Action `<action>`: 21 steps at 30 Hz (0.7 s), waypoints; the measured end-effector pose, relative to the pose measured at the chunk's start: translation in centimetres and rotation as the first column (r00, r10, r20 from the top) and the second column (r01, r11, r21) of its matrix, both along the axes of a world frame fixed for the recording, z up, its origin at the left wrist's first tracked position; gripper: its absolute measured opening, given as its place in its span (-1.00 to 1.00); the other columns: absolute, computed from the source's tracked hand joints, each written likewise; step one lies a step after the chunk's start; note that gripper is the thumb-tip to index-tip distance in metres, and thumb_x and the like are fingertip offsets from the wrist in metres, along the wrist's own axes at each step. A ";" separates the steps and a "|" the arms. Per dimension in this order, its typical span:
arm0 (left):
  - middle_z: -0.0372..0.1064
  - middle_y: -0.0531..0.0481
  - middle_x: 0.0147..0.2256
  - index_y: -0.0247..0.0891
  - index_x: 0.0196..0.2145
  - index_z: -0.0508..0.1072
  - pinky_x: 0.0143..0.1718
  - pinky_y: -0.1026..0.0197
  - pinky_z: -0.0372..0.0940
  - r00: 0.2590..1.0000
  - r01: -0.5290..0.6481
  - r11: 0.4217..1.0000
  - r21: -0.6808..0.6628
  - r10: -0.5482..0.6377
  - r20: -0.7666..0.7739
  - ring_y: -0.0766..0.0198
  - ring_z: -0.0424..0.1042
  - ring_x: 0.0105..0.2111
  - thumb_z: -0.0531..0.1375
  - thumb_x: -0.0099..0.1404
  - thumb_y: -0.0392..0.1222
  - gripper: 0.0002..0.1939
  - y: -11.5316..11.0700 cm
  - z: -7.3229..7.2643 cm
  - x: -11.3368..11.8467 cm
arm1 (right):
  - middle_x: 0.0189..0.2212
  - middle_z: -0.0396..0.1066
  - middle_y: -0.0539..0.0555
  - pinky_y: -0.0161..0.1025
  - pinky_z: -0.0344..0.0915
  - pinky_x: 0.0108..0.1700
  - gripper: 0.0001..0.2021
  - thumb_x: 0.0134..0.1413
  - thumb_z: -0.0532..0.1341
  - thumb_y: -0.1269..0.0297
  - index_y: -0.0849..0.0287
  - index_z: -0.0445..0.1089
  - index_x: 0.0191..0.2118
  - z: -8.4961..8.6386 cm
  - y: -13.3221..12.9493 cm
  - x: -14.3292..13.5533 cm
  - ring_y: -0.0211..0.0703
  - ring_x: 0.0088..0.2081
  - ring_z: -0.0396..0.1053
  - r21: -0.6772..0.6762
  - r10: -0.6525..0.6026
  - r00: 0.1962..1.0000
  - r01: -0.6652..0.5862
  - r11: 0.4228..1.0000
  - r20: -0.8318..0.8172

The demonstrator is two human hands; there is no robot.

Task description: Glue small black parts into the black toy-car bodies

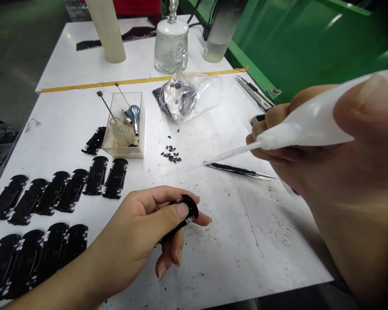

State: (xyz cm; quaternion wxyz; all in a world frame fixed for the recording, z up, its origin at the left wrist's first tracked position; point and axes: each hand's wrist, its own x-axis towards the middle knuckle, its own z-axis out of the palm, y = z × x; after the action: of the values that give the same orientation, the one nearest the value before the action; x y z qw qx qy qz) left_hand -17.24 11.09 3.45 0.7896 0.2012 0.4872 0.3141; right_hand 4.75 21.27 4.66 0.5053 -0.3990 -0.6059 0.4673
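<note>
My left hand (139,232) grips a black toy car base (192,207) between thumb and fingers, above the table near its front. Most of that base is hidden under the thumb and palm. My right hand (339,176) is wrapped round a white squeeze bottle (310,118), whose thin nozzle (233,153) points left and slightly down, apart from the base. Beneath the nozzle lie tweezers (239,170). A scatter of tiny black parts (172,156) is on the table beyond my left hand. More black car bases (53,193) lie in two rows at left.
A clear box (139,129) holds a small glass jar and a blue-handled tool. Behind are a plastic bag (181,97) of black parts, a lidded glass mug (171,47) and two tall containers (108,32). A green panel (294,47) borders the right side, near a craft knife (254,92).
</note>
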 end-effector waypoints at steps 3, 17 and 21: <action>0.64 -0.17 -0.22 -0.31 -0.21 0.62 -0.71 0.49 0.22 0.999 0.022 1.000 0.008 -0.021 -0.037 0.48 0.34 -0.64 0.34 0.37 -0.16 -0.85 -0.2 0.3 0.3 | -0.71 -0.04 0.01 -0.13 -0.09 -0.66 -0.48 -0.19 0.48 -0.06 0.14 0.23 -0.73 -0.1 -0.3 0.2 -0.27 -0.64 -0.02 -0.067 0.053 0.999 -0.053 0.996 -0.012; 0.64 -0.14 -0.23 -0.29 -0.23 0.65 -0.71 0.51 0.21 0.999 0.019 0.999 -0.030 -0.020 -0.028 0.48 0.35 -0.65 0.32 0.38 -0.20 -0.87 -0.3 0.2 0.4 | -0.66 -0.11 -0.04 -0.16 -0.11 -0.64 -0.46 0.09 0.39 0.08 0.14 0.09 -0.67 -1.3 -0.3 1.9 -0.30 -0.64 -0.10 0.019 0.174 0.983 -0.176 0.984 0.061; 0.64 -0.15 -0.25 -0.29 -0.26 0.66 -0.72 0.51 0.19 0.999 0.010 0.999 -0.047 -0.012 -0.038 0.48 0.34 -0.65 0.33 0.35 -0.20 -0.88 -0.2 0.4 0.4 | -0.67 -0.13 -0.06 -0.17 -0.17 -0.63 -0.40 0.04 0.44 0.01 0.14 0.07 -0.69 -1.0 -0.7 1.5 -0.31 -0.65 -0.14 -0.030 0.142 0.986 -0.140 0.990 0.082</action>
State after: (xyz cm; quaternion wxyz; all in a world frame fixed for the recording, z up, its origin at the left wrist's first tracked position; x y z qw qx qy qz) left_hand -16.79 10.90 3.87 0.7865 0.1912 0.5082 0.2942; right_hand 6.26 20.53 3.64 0.4401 -0.3807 -0.6476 0.4920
